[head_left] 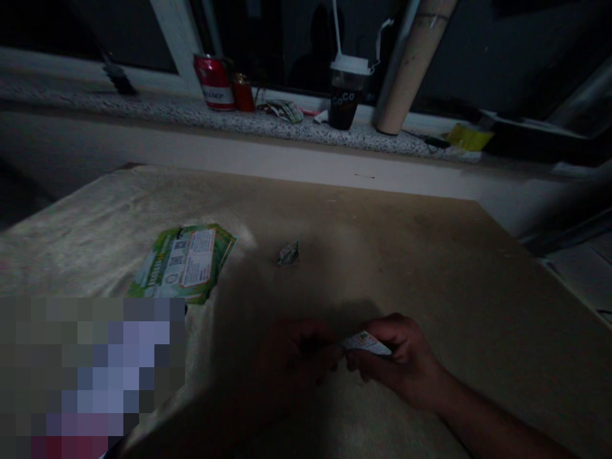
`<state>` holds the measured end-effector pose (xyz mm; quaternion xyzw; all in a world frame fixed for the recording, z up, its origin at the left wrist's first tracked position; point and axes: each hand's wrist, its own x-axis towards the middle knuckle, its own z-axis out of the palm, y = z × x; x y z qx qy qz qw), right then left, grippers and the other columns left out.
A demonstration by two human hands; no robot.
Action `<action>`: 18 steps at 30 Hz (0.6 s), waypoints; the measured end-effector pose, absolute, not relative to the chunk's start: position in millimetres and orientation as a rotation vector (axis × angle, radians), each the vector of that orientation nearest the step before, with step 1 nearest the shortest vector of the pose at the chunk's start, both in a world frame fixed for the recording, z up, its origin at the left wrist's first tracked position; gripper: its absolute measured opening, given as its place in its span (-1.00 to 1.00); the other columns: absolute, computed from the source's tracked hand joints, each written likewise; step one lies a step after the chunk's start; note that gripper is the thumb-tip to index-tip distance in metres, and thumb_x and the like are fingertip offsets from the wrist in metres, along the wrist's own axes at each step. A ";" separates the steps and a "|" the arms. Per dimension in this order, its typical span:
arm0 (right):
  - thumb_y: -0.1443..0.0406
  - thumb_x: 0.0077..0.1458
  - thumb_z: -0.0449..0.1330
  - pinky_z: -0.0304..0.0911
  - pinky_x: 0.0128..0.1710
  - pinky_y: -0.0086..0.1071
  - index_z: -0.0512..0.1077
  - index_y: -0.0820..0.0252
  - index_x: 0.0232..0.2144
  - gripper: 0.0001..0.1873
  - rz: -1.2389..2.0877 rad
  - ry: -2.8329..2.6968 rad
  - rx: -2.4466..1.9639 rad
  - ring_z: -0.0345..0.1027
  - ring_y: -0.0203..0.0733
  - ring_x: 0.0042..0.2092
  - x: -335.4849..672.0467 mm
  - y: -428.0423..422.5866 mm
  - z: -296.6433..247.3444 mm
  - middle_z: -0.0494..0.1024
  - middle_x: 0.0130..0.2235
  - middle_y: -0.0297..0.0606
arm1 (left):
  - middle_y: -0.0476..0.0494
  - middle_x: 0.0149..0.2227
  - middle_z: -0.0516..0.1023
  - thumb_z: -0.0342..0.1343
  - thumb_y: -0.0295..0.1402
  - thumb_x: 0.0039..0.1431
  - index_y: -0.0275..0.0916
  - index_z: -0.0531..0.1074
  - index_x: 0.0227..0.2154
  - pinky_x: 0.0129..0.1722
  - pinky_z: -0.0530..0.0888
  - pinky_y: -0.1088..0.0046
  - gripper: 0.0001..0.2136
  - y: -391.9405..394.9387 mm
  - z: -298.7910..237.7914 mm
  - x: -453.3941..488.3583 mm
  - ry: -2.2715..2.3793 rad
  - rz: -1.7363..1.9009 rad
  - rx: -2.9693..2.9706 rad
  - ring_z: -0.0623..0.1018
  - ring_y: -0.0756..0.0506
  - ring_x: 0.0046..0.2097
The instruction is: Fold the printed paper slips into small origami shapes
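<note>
Low over the near part of the beige table [382,242], my right hand [404,360] and my left hand [296,357] meet, both pinching a small folded piece of printed paper [366,343]. The left hand lies in deep shadow. A small folded paper shape [289,254] rests on the table beyond the hands. Green printed flyers [184,262] lie stacked to the left of it.
A speckled window ledge [268,121] runs behind the table. On it stand a red can [213,81], a smaller red item [243,92], a dark takeaway cup with a lid and straw [346,92], a cardboard tube [411,64] and a yellow item [468,137].
</note>
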<state>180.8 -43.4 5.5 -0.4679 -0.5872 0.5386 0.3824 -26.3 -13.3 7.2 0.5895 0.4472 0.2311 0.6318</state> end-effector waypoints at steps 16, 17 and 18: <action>0.08 0.10 0.43 0.28 -0.53 -0.51 0.59 0.28 -0.45 -0.65 1.576 -1.383 -1.213 0.36 -0.36 -0.54 181.8 -38.6 5.9 0.55 -0.53 -0.30 | 0.00 -0.53 0.48 0.17 -0.22 0.13 -0.25 0.57 -0.46 -0.47 0.25 0.47 -0.79 -11.4 0.4 -24.2 1.024 0.526 1.398 0.39 -0.03 -0.47; 0.09 0.10 0.43 0.27 -0.52 -0.50 0.60 0.28 -0.44 -0.66 1.574 -1.381 -1.220 0.35 -0.36 -0.53 181.8 -38.3 5.2 0.54 -0.52 -0.31 | 0.00 -0.53 0.48 0.17 -0.21 0.15 -0.24 0.56 -0.47 -0.46 0.25 0.47 -0.78 -11.1 0.4 -25.0 1.025 0.527 1.408 0.40 -0.03 -0.47; 0.10 0.10 0.43 0.26 -0.52 -0.50 0.60 0.28 -0.43 -0.68 1.555 -1.385 -1.230 0.34 -0.36 -0.52 181.9 -38.1 4.4 0.53 -0.52 -0.31 | 0.01 -0.54 0.48 0.17 -0.21 0.16 -0.24 0.56 -0.47 -0.46 0.26 0.47 -0.78 -10.7 0.2 -25.9 1.028 0.537 1.415 0.40 -0.04 -0.47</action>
